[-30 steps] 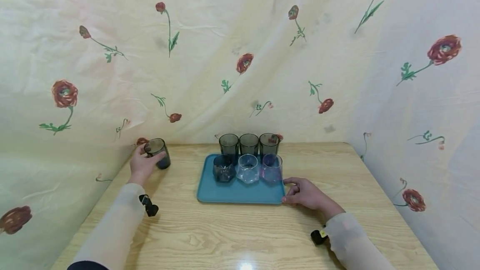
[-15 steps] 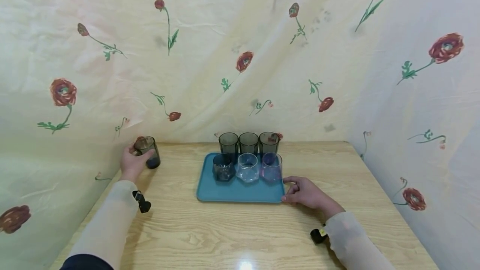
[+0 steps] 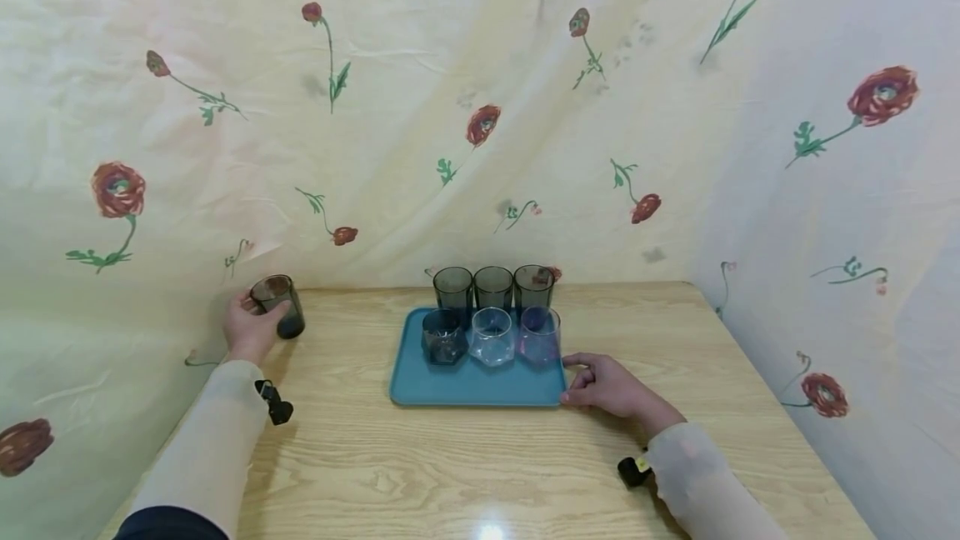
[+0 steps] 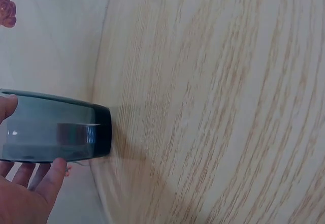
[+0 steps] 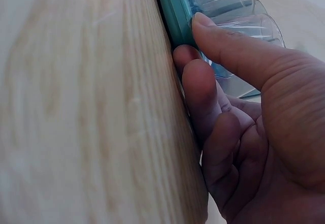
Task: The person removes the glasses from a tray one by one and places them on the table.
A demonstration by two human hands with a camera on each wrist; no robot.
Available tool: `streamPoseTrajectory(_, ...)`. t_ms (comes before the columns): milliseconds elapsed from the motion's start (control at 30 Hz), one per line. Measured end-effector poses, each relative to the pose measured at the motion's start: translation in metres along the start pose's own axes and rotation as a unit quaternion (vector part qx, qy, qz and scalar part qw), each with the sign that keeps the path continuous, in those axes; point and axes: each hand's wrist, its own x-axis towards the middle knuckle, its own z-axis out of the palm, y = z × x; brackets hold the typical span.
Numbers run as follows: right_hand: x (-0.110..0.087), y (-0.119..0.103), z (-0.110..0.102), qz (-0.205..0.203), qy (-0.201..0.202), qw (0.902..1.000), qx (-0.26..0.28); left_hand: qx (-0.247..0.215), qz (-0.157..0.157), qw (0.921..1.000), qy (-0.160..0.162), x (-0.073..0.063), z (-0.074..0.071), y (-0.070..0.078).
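Observation:
At the far left of the table, my left hand (image 3: pixel 251 330) holds a tall smoky-grey glass (image 3: pixel 291 320) around its side. Seen from the left wrist, the thumb lies on one side of the glass (image 4: pixel 51 130) and the fingers on the other, its dark base at the tabletop. My right hand (image 3: pixel 609 387) pinches the right edge of a blue tray (image 3: pixel 480 394); in the right wrist view the thumb presses the rim (image 5: pixel 175 18) and curled fingers sit against its side. Short tumblers stand on the tray: dark (image 3: pixel 444 340), clear (image 3: pixel 492 342) and pinkish (image 3: pixel 540 340).
Behind the short tumblers, at the tray's back edge, 3 tall smoky glasses (image 3: pixel 493 283) stand in a row. A flower-printed cloth (image 3: pixel 405 148) hangs along the back and sides of the wood-grain table (image 3: pixel 420 473).
My left hand has moved left with the tall glass, toward the table's left back corner. The right hand stays at the tray edge. The view has shifted slightly.

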Motion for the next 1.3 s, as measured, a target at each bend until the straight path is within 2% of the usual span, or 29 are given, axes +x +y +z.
streamPoseTrajectory(167, 0.0019, 0.0012, 0.001, -0.004, -0.002, 1.0, 0.004, 0.009, -0.019, 0.9998, 0.003, 0.0024, -0.0041, 0.0)
streamPoseTrajectory(300, 0.0025, 0.0011, 0.0006, -0.007, -0.004, 1.0, 0.001, 0.009, -0.022, 0.9997, 0.003, 0.003, -0.006, 0.0009)
streamPoseTrajectory(733, 0.0023, 0.0052, -0.0013, -0.001, -0.003, 1.0, 0.005, -0.005, -0.003, 1.0, 0.005, 0.0046, -0.0003, -0.0027)
streamPoseTrajectory(1033, 0.0024, 0.0037, -0.0004, 0.004, 0.001, 1.0, 0.008, -0.004, 0.009, 0.9999, 0.01, 0.0022, -0.0003, -0.0053)
streamPoseTrajectory(1300, 0.0022, 0.0039, 0.0002, 0.005, 0.002, 0.9999, 0.009, -0.021, 0.022, 0.9993, 0.019, -0.0036, 0.0037, -0.0016)
